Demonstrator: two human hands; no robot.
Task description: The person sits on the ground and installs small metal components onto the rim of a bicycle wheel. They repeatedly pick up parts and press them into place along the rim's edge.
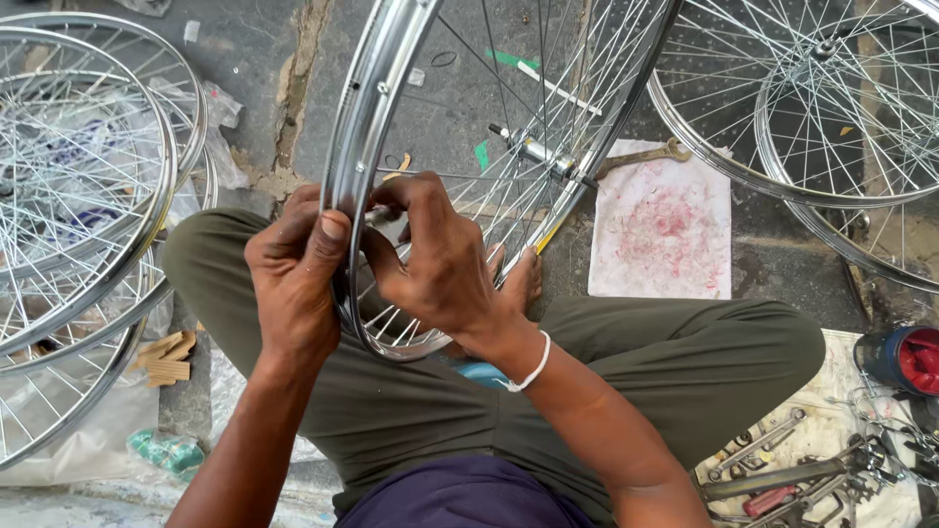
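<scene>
Bicycle wheel rim (364, 117) stands upright between the seated person's knees on the concrete floor (254, 59). Left hand (293, 269) closed around the rim's outer edge, thumb on top. Right hand (435, 259) inside the rim, fingers pinched on a spoke (421, 176) at the rim. Hub axle (533, 154) beyond. Spanner (646, 156) lies at the stained cloth's (665, 230) top edge.

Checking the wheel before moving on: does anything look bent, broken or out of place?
Nothing stands out. The rim looks evenly round and the spokes straight; both hands grip its edge, left hand, right hand.
</scene>
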